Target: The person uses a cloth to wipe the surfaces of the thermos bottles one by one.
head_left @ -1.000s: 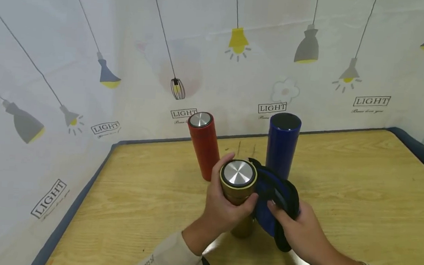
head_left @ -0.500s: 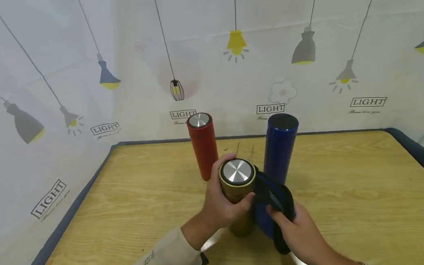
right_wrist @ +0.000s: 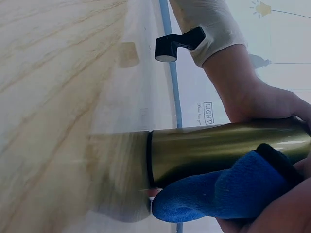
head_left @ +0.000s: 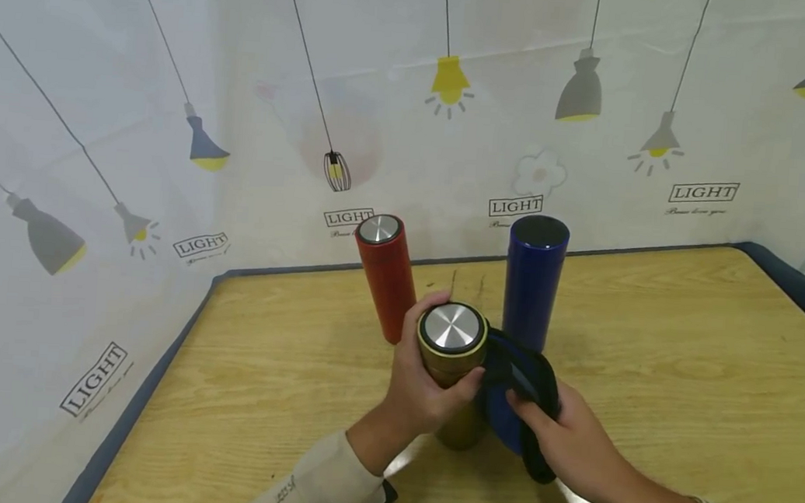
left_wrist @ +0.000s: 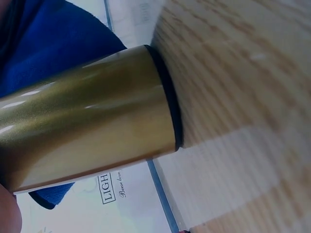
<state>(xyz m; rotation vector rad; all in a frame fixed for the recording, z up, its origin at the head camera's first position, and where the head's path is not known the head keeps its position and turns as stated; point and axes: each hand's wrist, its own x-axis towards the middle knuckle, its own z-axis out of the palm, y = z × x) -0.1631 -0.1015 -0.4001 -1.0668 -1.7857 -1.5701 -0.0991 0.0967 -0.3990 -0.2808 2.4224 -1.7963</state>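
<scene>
A gold thermos bottle with a silver-topped lid stands upright on the wooden table. My left hand grips its upper part, thumb in front and fingers round the far side. My right hand holds a fleecy blue cloth with thick black trim against the bottle's right side, its thumb over the black edge. In the left wrist view the bottle's black base meets the tabletop. From the right wrist, the cloth is bunched along the lower bottle. Fingers behind the cloth are hidden.
Behind my left hand stands a red thermos bottle with a silver lid top. A blue bottle with a dark top stands behind the cloth. The table ends at a white backdrop printed with lamps.
The cloth and right hand have slid slightly down along the gold bottle since a second ago, with little change in the last half second. The left hand keeps its grip.
</scene>
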